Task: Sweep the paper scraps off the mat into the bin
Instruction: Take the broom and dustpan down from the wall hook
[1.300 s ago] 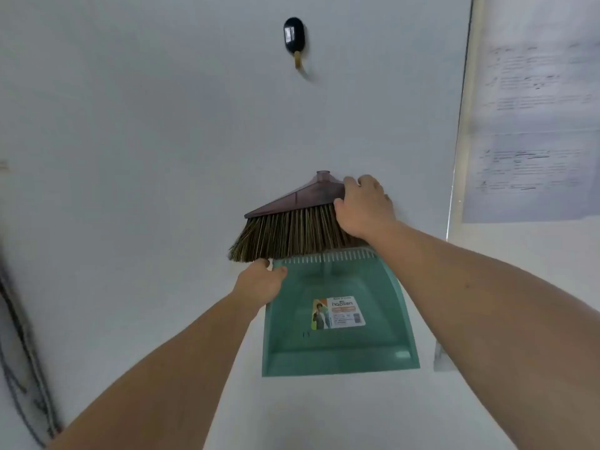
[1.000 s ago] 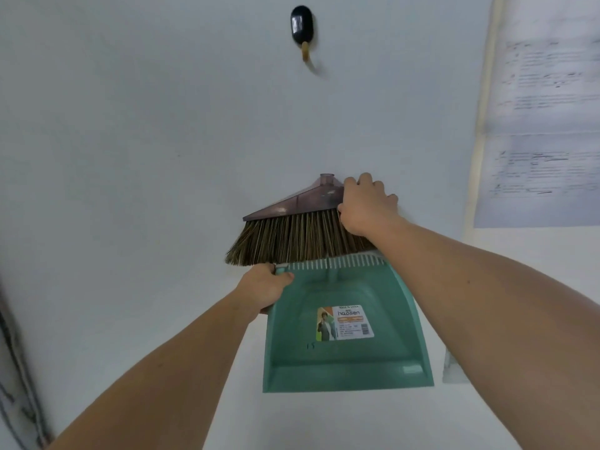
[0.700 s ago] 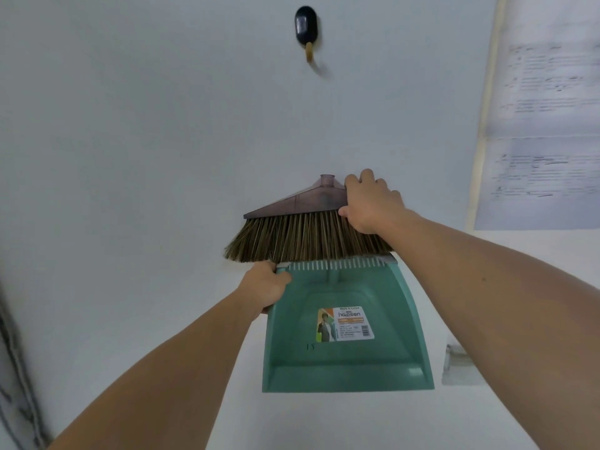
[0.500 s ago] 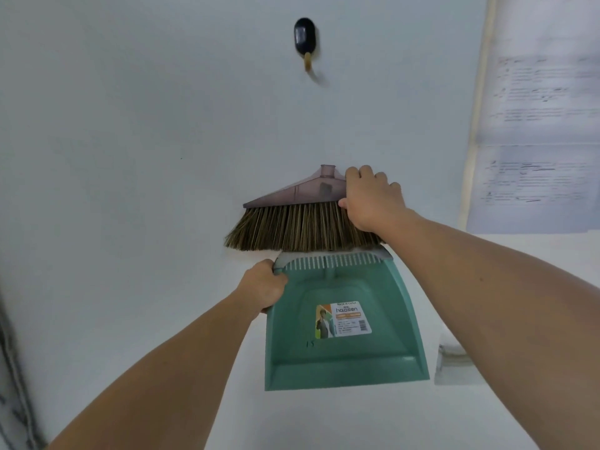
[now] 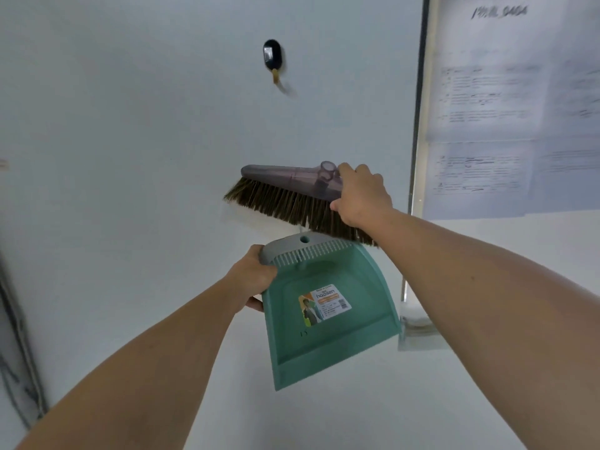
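Note:
I face a white wall. My right hand grips the right end of a broom head with a smoky plastic top and brown bristles; it is tilted, right end lower. Just below it my left hand holds the upper left corner of a green dustpan, which has a grey comb edge, a label on its face and its mouth pointing down and right. Broom head and dustpan are apart, with a small gap between them. No mat, paper scraps or bin are in view.
A black wall hook with a brass prong sits above the broom head. Printed sheets hang on a panel at the right, past a vertical metal strip. Dark cables run down the left edge.
The broom head has lifted off the dustpan and tipped so its right end is lower. The dustpan has swung, its mouth now pointing down and right. Both hands keep their grips.

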`<state>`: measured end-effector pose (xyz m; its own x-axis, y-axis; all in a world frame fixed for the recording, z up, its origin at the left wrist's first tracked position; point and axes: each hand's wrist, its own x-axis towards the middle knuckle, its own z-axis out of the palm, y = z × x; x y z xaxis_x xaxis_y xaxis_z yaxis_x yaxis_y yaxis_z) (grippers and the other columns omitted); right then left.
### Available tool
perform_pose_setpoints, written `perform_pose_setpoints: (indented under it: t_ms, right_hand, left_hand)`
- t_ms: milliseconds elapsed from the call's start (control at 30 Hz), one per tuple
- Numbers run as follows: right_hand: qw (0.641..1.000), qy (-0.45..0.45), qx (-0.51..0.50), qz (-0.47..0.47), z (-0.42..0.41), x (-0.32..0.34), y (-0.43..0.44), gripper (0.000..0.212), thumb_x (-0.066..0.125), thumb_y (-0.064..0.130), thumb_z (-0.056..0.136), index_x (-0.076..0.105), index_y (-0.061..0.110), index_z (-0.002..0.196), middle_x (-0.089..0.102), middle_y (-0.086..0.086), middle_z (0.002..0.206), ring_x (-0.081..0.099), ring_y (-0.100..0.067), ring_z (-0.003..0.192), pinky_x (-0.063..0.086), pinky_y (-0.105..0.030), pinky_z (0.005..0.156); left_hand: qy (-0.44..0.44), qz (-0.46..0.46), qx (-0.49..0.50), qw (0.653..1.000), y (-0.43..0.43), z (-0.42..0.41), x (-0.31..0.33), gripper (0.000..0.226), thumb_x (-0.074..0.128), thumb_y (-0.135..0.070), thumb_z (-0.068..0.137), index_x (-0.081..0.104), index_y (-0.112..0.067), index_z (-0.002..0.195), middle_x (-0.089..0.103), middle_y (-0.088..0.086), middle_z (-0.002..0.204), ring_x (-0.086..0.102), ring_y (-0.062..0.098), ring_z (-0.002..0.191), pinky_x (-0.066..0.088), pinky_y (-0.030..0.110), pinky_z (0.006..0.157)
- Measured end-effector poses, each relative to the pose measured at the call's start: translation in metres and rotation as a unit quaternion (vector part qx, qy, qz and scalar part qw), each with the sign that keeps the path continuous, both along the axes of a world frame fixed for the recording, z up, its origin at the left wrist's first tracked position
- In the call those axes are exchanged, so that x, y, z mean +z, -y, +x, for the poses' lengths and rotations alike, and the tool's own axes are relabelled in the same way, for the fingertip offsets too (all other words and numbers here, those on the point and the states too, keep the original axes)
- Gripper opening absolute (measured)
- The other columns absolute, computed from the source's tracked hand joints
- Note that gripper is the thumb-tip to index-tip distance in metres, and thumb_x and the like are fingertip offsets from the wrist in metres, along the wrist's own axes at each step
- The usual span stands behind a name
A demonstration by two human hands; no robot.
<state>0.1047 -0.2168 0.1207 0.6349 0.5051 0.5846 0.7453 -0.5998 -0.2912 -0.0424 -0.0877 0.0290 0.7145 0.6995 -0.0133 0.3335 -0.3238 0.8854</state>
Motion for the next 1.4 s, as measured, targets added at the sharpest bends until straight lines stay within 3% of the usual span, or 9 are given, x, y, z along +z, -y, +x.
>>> perform_pose_setpoints:
  t_ms: [300,533,700,800,900,1000,1100,1300,1400]
  right_hand:
    - [0.993,-0.103,0.023,0.06,-0.065,-0.034,0.119,0.058,0.064,0.025,0.089,0.037,0.017,0.139,0.046,-0.012,0.127,0.05,-0.033,0.115,0.044,-0.036,0.082]
    - [0.988,-0.126,0.039,0.082,-0.123,-0.055,0.242,0.049,0.061,0.024,0.091,0.039,0.017,0.134,0.056,-0.008,0.115,0.048,-0.022,0.087,0.041,-0.032,0.069]
    - [0.985,-0.146,0.029,0.081,-0.152,-0.059,0.311,0.05,0.06,0.02,0.09,0.039,0.02,0.136,0.056,-0.008,0.119,0.056,-0.03,0.103,0.041,-0.034,0.073]
    - [0.985,-0.151,0.016,0.08,-0.169,-0.056,0.339,0.05,0.061,0.019,0.089,0.039,0.02,0.133,0.056,-0.009,0.12,0.056,-0.031,0.105,0.043,-0.036,0.076]
    - [0.985,-0.152,0.009,0.078,-0.188,-0.057,0.359,0.048,0.062,0.018,0.088,0.041,0.02,0.131,0.056,-0.009,0.118,0.056,-0.031,0.104,0.046,-0.038,0.077]
    - [0.985,-0.157,0.001,0.076,-0.209,-0.059,0.378,0.049,0.062,0.018,0.088,0.04,0.019,0.132,0.055,-0.01,0.118,0.056,-0.031,0.106,0.047,-0.038,0.079]
    - [0.982,-0.17,-0.007,0.081,-0.231,-0.068,0.395,0.049,0.06,0.02,0.09,0.039,0.019,0.134,0.054,-0.01,0.119,0.055,-0.032,0.108,0.043,-0.036,0.078]
    - [0.973,-0.218,-0.022,0.073,-0.281,-0.11,0.421,0.043,0.058,0.031,0.093,0.039,0.019,0.13,0.054,-0.01,0.121,0.055,-0.033,0.108,0.046,-0.041,0.083]
    - [0.961,-0.265,-0.036,0.067,-0.301,-0.139,0.432,0.04,0.055,0.026,0.094,0.04,0.017,0.131,0.052,-0.01,0.124,0.054,-0.033,0.11,0.042,-0.036,0.08]
  left_hand:
    - [0.071,-0.108,0.004,0.992,0.119,-0.061,-0.006,0.053,0.064,0.0,0.085,0.038,-0.022,0.126,0.052,0.01,0.121,0.056,0.034,0.113,0.058,0.058,0.069]
    - [0.063,-0.128,0.061,0.988,0.234,-0.123,-0.02,0.054,0.055,0.008,0.085,0.041,-0.02,0.128,0.054,0.012,0.125,0.058,0.034,0.11,0.055,0.065,0.068]
    - [0.057,-0.147,0.108,0.982,0.302,-0.164,-0.02,0.047,0.042,0.012,0.083,0.051,-0.017,0.119,0.059,0.014,0.114,0.06,0.033,0.099,0.052,0.07,0.072]
    - [0.051,-0.155,0.154,0.974,0.336,-0.186,-0.013,0.038,0.036,0.008,0.084,0.058,-0.005,0.112,0.061,0.016,0.093,0.059,0.03,0.078,0.055,0.058,0.066]
    - [0.058,-0.172,0.151,0.972,0.366,-0.206,-0.005,0.022,0.04,-0.005,0.09,0.059,-0.009,0.101,0.062,0.012,0.078,0.06,0.026,0.069,0.052,0.045,0.059]
    - [0.051,-0.165,0.12,0.978,0.381,-0.227,-0.006,0.02,0.048,-0.031,0.098,0.059,-0.016,0.102,0.066,0.01,0.095,0.063,0.027,0.085,0.052,0.063,0.079]
    - [0.021,-0.128,0.094,0.987,0.388,-0.242,-0.017,0.022,0.046,-0.037,0.101,0.052,-0.021,0.115,0.061,0.01,0.109,0.059,0.03,0.096,0.047,0.074,0.077]
    - [-0.031,-0.051,0.11,0.992,0.4,-0.267,-0.063,0.023,0.049,-0.032,0.099,0.056,-0.015,0.114,0.063,0.012,0.107,0.059,0.031,0.099,0.056,0.051,0.081]
    - [-0.042,-0.058,0.11,0.991,0.407,-0.282,-0.09,0.017,0.054,-0.024,0.096,0.055,-0.012,0.109,0.063,0.015,0.108,0.061,0.034,0.099,0.057,0.053,0.08]
